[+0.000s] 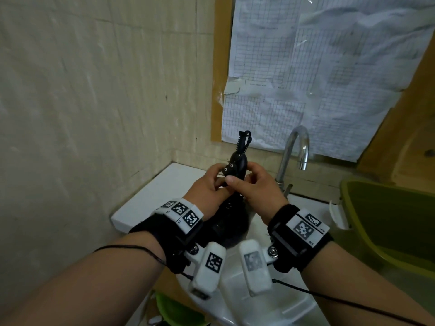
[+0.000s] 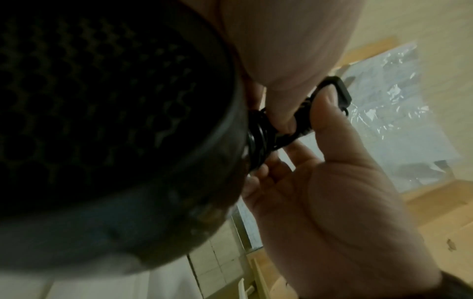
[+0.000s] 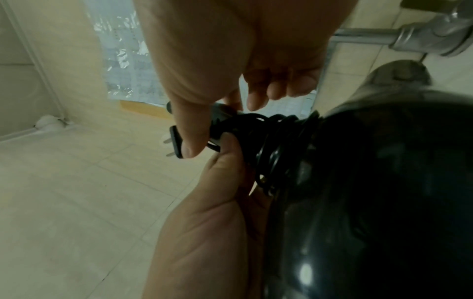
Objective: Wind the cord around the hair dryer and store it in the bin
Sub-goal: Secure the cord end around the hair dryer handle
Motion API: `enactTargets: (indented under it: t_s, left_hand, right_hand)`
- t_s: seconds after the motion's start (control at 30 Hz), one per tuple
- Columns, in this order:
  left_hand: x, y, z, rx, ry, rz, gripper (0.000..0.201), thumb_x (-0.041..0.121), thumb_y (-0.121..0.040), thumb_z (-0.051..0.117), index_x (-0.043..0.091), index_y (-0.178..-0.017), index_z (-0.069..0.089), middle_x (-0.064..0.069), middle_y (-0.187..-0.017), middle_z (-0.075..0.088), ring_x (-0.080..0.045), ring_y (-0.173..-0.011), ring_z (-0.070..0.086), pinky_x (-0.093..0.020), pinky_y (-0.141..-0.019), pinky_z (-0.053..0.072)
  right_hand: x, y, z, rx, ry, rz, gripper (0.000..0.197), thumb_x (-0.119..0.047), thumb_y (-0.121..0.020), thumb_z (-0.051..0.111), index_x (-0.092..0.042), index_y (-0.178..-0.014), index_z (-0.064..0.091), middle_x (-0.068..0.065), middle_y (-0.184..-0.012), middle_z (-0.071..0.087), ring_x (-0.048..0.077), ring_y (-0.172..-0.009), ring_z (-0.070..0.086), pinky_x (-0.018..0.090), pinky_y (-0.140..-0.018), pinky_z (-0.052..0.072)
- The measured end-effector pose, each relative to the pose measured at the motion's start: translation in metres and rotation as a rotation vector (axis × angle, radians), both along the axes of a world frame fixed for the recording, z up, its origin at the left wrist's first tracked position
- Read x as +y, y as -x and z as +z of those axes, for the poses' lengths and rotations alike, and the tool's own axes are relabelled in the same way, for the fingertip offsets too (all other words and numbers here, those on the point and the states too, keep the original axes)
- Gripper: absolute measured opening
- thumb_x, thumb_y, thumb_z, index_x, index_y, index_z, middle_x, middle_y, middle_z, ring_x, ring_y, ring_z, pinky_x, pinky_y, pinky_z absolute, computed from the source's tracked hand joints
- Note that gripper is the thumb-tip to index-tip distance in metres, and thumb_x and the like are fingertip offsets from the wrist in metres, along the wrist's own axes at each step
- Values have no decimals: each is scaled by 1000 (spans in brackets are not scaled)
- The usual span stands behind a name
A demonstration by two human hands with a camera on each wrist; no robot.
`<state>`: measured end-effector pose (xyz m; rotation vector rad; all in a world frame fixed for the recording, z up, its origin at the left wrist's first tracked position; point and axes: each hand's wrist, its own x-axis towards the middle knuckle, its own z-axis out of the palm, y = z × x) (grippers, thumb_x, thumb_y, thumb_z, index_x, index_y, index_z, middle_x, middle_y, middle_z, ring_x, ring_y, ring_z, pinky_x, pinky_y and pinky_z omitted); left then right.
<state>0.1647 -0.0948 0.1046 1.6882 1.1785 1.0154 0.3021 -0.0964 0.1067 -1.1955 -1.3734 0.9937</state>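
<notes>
The left hand (image 1: 207, 184) pinches the plug (image 3: 175, 141) at the handle's nine o'clock side; the hair dryer (image 1: 231, 208) stands between both hands, long axis running six to twelve, cord (image 3: 271, 153) coiled round the handle. The right hand (image 1: 256, 187) grips the handle. One bin (image 1: 388, 220) waits at three o'clock, nearer the right hand.
</notes>
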Motion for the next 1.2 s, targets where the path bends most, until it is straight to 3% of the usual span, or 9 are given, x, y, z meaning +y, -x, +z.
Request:
enactTargets:
  t_s: [0.07,0.17,0.27,0.37,0.53,0.73,0.93,1.03,1.2]
  left_hand:
    - [2,-4,-1,-15,-10,28,27,23,-87,61,33,-105,45,9,-91,70,-7,-81,66,-20,-74,51]
    - [10,-8,-2,-54,-14,78,15,22,-80,64,34,-81,55,3,-85,70,-18,-76,64,-37,-77,53]
    - [14,-11,-2,-26,-54,122,17,16,-80,65,28,-73,57,5,-73,62,-13,-69,56,-23,-68,49]
    - [12,-17,-1,11,-121,163,20,16,-85,61,29,-71,54,8,-69,57,-8,-62,52,-12,-56,42]
    - [18,-30,-3,-140,-44,233,22,13,-88,53,28,-72,52,2,-66,52,-15,-56,44,-30,-60,38]
    - [22,-44,1,-93,-76,217,26,8,-85,51,34,-86,57,4,-73,56,-12,-58,49,-27,-61,41]
    - [21,-56,3,-358,154,180,24,-5,-81,41,13,-73,55,-2,-57,53,-14,-47,40,-28,-51,35]
    - [20,-59,7,-565,239,110,22,-4,-81,39,9,-68,51,5,-42,49,-9,-39,36,-23,-46,31]
    - [20,-61,5,-569,166,27,26,3,-89,49,15,-66,48,-1,-58,49,-12,-48,37,-25,-52,33]
  right_hand:
    - [3,-2,-3,82,2,23,38,-25,-72,76,-28,-107,61,2,-90,66,12,-78,67,29,-76,56]
    - [3,-3,-7,256,6,82,36,-6,-77,71,-17,-108,57,1,-91,69,4,-72,69,18,-64,55]
    - [4,-9,-15,282,0,94,32,-3,-77,69,-21,-101,58,-1,-86,70,6,-71,68,19,-65,54]
    - [5,-14,-17,290,3,107,30,-5,-78,69,-25,-97,58,-3,-85,71,7,-73,67,20,-68,54]
    - [6,-21,-11,319,13,116,25,-9,-81,67,-15,-102,56,3,-83,68,5,-62,66,17,-53,53]
    - [5,-26,-14,291,19,101,28,-11,-84,63,-15,-110,53,2,-85,68,6,-66,66,15,-54,52]
    - [8,-33,-16,220,45,88,36,-18,-80,63,-24,-115,53,6,-89,67,20,-75,67,40,-73,58]
    - [10,-35,-13,218,40,90,35,-19,-80,61,-24,-114,53,7,-87,68,23,-76,67,43,-74,56]
    - [13,-38,-10,205,48,53,41,-32,-72,63,-23,-111,54,12,-93,69,28,-84,68,46,-79,56]
